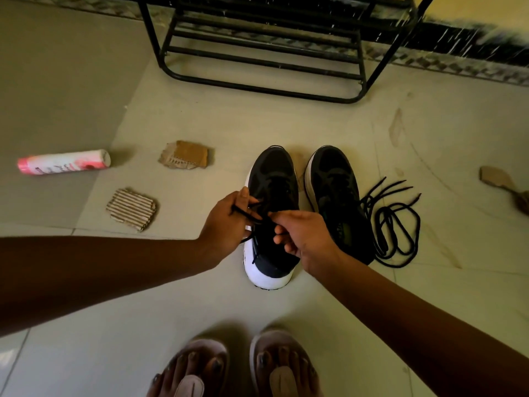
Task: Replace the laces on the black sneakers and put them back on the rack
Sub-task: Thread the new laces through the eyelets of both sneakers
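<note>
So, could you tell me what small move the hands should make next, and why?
Probably pull both ends apart to snug the lace: the left hand and right hand each pinch it above the left-hand sneaker, and it looks slack there.

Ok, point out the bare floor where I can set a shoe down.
Free: floor between the rack and the left sneaker; also between that sneaker and the feet. Crowded: left hand and right hand hold a lace over it; loose laces beside the right sneaker; cardboard pieces on the left.
</note>
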Demonstrator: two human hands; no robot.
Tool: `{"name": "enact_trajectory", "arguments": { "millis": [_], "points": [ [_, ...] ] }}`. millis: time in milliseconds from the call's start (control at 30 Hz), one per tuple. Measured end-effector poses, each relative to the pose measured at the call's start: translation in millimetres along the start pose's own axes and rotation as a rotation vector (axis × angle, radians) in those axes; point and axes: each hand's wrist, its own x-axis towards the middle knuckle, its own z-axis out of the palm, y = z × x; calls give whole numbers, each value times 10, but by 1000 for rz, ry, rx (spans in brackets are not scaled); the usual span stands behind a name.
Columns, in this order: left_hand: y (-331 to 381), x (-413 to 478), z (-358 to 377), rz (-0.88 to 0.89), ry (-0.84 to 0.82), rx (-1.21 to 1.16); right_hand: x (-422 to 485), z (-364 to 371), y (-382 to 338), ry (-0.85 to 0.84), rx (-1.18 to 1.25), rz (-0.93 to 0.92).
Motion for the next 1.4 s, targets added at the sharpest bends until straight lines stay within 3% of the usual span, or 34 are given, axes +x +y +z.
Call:
{"name": "enact_trajectory", "arguments": {
  "millis": [267, 667, 867, 1000, 1133, 1300, 1400],
  "points": [
    [61, 87, -50, -16, -48, -98, 2, -251, -312, -23, -110, -85],
    [130, 154, -21, 235, -197, -88, 81, -694, -672, -68, 121, -102],
    [-23, 37, -111, 621, -385, 532, 70, -868, -827, -10, 36, -285],
    [-82, 92, -149, 785, -294, 757, 53, -899, -838, 28, -89, -408],
    [204, 257, -46, 768, -120, 676, 4, -812, -827, -66, -210, -482],
    [635, 415, 164, 653, -460, 629, -17, -700, -877, -121, -308, -598],
    [698, 476, 205, 600, -413, 578, 48, -770, -873, -79, -412, -635]
  ]
}}
